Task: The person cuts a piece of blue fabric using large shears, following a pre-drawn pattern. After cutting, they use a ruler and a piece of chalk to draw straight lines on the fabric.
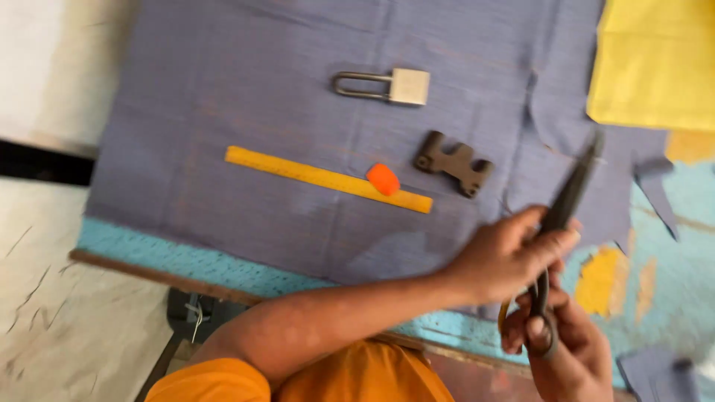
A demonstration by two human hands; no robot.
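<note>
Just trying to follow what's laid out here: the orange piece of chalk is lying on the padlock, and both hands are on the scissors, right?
Not quite. In the head view the orange chalk lies on the yellow ruler, not on the padlock, which sits apart, farther up the grey cloth. The left hand and right hand are indeed on the scissors.

Orange short-sleeved shirt; forearms bare; no rings, watch or gloves visible.
</note>
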